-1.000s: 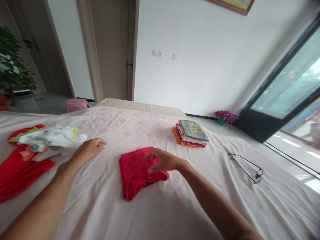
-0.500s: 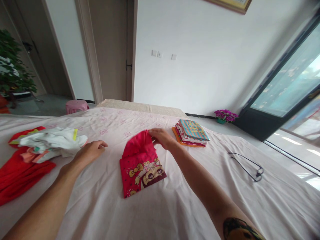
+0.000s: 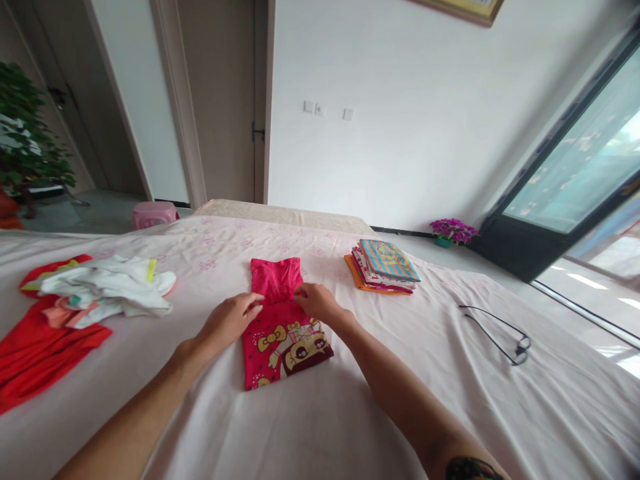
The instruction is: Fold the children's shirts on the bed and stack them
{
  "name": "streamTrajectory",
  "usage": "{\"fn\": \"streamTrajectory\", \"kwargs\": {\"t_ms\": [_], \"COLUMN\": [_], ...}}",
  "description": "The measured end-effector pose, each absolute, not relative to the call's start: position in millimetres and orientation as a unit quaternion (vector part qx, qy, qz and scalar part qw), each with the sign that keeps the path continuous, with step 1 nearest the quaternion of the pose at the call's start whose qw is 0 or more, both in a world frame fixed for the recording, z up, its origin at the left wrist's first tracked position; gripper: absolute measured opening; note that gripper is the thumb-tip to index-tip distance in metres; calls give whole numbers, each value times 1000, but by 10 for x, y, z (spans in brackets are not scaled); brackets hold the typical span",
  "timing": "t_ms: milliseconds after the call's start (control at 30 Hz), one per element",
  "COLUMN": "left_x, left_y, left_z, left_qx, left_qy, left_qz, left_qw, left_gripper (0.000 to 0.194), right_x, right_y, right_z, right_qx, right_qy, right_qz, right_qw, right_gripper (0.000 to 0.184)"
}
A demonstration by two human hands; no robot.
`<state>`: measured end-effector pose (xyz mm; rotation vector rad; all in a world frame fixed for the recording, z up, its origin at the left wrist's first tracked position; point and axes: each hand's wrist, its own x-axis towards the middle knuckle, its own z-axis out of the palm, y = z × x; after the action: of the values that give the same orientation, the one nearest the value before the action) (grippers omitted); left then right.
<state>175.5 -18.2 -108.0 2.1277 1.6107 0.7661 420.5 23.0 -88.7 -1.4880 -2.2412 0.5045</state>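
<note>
A folded bright pink-red shirt (image 3: pixel 265 337) lies in front of me on the bed, with a cartoon face and yellow bows printed on its lower half. Its plain upper section extends away from me. At the left edge of the shirt is my left hand (image 3: pixel 234 319), thumb and fingers slightly apart, fingertips touching or just over the cloth. My right hand (image 3: pixel 320 303) is at the opposite edge, with its fingers bent and closed on the cloth near the fold. The undersides of both hands are hidden.
A neat stack of folded clothes (image 3: pixel 387 263) sits at the right. Eyeglasses (image 3: pixel 520 350) lie farther right. On the left are a crumpled white garment (image 3: pixel 113 283) and a red one (image 3: pixel 47 350). A pink stool (image 3: pixel 156 215) stands past the pale bed sheet (image 3: pixel 225 427).
My left hand has moved right, from beside the white garment to the shirt. The shirt's lifted upper section now lies flat, and my right hand has come slightly nearer.
</note>
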Motion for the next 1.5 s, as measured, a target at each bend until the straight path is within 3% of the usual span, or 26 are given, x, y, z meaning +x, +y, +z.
{"fn": "streamTrajectory", "kwargs": {"t_ms": [100, 200, 300, 400, 467, 533, 700, 800, 933, 1033, 1133, 1333, 1400, 1500], "left_x": [1876, 1914, 1946, 1980, 1995, 2009, 2100, 2151, 2171, 2177, 2113, 1565, 1364, 1176], "left_y": [-288, -402, -472, -447, -398, -360, -385, -412, -395, -376, -370, -357, -326, -269], "left_z": [-979, -763, -633, -711, -827, -932, -1031, -1050, -1111, -1109, -950, -249, -103, -46], "left_qx": [770, 779, 782, 766, 747, 734, 718, 708, 697, 660, 603, 418, 354, 297], "left_qy": [555, 492, 434, 490, 552, 592, 633, 639, 595, 568, 527, 379, 345, 344], "left_qz": [213, 180, 145, 178, 206, 198, 178, 203, 281, 354, 437, 656, 712, 741], "left_qw": [231, 344, 423, 375, 308, 268, 226, 221, 287, 341, 409, 500, 498, 495], "left_gripper": [28, 29, 35, 34, 30, 26, 32, 36, 31, 25, 22, 20, 21, 14], "right_x": [4212, 4267, 4272, 4181, 4101, 4032, 3939, 3943, 3995, 4031, 4114, 4565, 4702, 4792], "right_y": [180, 135, 96, 58, 30, 4, -4, 35, 52, 32, 58, 296, 365, 408], "right_z": [-778, -653, -617, -683, -740, -781, -852, -879, -819, -735, -644, -424, -411, -476], "right_qx": [-483, -428, -467, -545, -556, -547, -542, -525, -392, -304, -255, -191, -222, -323], "right_qy": [-838, -836, -828, -825, -825, -831, -834, -822, -714, -625, -566, -381, -368, -381], "right_qz": [235, 341, 312, 141, 86, 87, 97, 192, 521, 648, 676, 603, 582, 574], "right_qw": [95, 35, 14, 41, 52, 43, 39, 108, 255, 313, 396, 674, 690, 649], "right_gripper": [26, 39, 34, 20, 26, 30, 18, 13, 21, 25, 23, 26, 26, 23]}}
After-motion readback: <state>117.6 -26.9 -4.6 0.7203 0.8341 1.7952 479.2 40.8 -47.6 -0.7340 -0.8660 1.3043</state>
